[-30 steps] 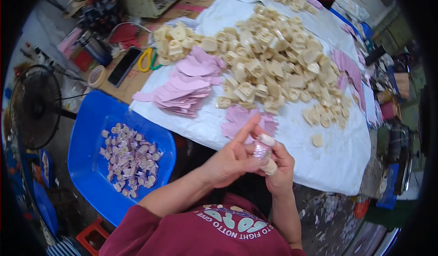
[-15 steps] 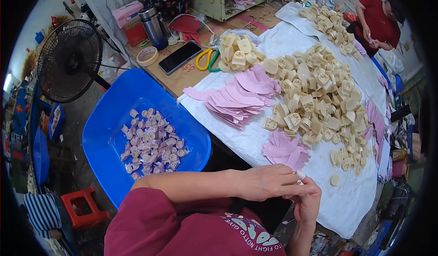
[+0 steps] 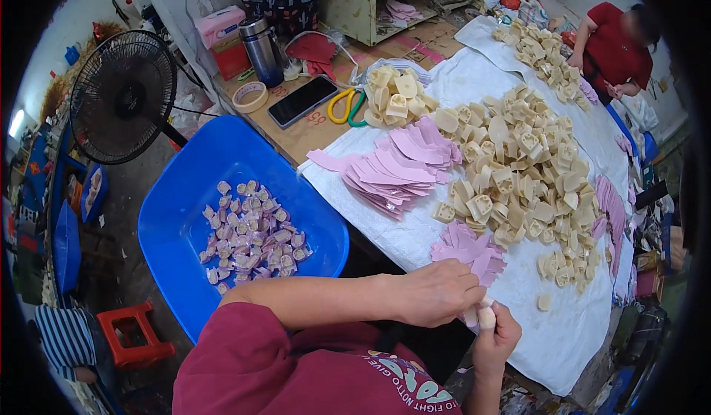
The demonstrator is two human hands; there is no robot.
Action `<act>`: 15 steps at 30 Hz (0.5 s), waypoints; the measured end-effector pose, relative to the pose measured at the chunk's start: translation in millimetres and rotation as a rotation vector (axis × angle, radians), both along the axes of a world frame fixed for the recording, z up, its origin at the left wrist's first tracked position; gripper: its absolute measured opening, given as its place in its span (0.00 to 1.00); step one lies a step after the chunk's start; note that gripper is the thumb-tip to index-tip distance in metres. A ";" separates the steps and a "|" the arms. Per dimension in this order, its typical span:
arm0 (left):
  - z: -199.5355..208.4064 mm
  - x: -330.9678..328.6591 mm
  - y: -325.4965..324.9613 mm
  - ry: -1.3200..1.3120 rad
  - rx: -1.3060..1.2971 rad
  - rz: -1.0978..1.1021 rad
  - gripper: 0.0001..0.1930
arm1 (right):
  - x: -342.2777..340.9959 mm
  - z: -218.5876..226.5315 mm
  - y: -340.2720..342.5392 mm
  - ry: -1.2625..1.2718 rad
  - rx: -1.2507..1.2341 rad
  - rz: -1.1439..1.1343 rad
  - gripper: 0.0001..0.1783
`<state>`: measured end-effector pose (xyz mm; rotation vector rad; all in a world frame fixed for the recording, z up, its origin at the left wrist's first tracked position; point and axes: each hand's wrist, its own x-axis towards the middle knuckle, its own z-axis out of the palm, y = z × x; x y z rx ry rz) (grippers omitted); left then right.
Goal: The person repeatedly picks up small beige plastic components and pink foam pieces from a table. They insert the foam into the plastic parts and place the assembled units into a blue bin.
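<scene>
My left hand [image 3: 438, 292] reaches across from the left, its fingers bent and pinched together. Just beside it, my right hand [image 3: 498, 341] is closed, with a whitish wrap [image 3: 486, 317] around one finger. A pale piece [image 3: 470, 316] shows between the two hands, mostly covered by fingers, so its shape cannot be made out. Right behind the hands lies a small fan of pink strips [image 3: 474, 252] on the white cloth [image 3: 522, 296]. A larger stack of pink strips [image 3: 396, 167] lies farther left. Cream moulded blocks like shoe heels [image 3: 511, 171] form a big heap beyond.
At left, a blue basin [image 3: 164, 215] holds several pink-covered pieces [image 3: 255, 233]. A phone [image 3: 302, 101], tape roll [image 3: 249, 97], scissors [image 3: 346, 108] and steel flask [image 3: 261, 52] stand at the back edge. A fan [image 3: 122, 96] and red stool [image 3: 137, 333] are farther left; another person [image 3: 618, 52] works far right.
My left hand has lifted slightly and drawn apart from my right hand, which has moved a little lower. The whole view has shifted slightly. The person at far right has turned.
</scene>
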<state>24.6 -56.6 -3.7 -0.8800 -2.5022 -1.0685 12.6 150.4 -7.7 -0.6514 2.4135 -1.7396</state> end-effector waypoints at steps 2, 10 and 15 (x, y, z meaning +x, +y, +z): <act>-0.5 -0.3 0.9 -0.030 0.033 0.039 0.22 | -2.7 2.4 -9.0 0.170 0.175 -0.051 0.12; 10.3 -6.7 8.4 -0.021 0.037 0.147 0.23 | -24.0 17.3 -9.1 0.136 0.097 -0.031 0.09; 10.2 -10.3 19.8 -0.158 0.178 0.233 0.21 | -40.9 18.4 -5.9 -0.322 -0.315 0.067 0.08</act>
